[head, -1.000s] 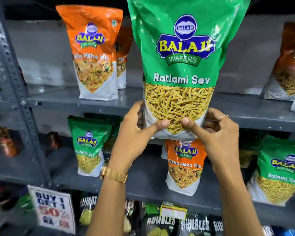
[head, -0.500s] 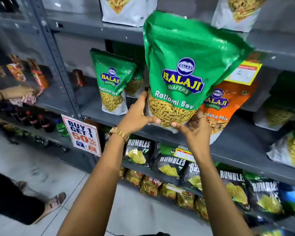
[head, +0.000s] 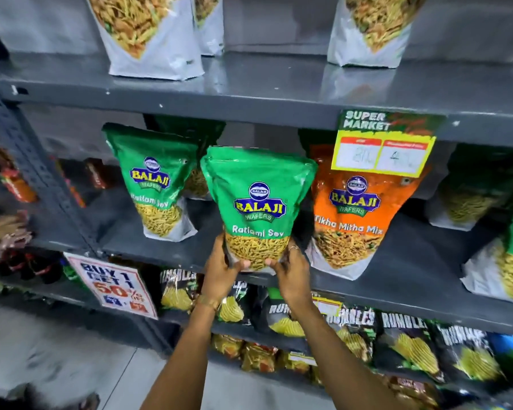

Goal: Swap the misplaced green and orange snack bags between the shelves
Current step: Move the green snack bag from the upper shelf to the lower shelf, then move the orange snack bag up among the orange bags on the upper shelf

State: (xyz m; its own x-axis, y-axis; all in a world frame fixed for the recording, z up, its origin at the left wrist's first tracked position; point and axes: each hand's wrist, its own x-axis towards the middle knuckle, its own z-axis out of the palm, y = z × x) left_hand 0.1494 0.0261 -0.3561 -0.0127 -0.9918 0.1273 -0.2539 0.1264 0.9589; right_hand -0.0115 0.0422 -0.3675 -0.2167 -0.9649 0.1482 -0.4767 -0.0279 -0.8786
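A green Ratlami Sev bag stands upright at the front edge of the middle shelf. My left hand and my right hand grip its bottom corners from either side. Just to its right on the same shelf stands an orange Tikha Mitha Mix bag, touching or nearly touching it. Another green bag stands to the left, and more green bags stand at the right. On the upper shelf I see only the white bottoms of the orange mix bags.
A yellow price tag hangs from the upper shelf's edge over the orange bag. A "Buy 1 Get 1" sign hangs at lower left. Black Rumbles chip bags fill the shelf below. Another person's hand reaches into the left rack.
Both hands have carried the green bag down from the upper shelf to the middle shelf, beside the orange bag. My view has tilted downward with it.
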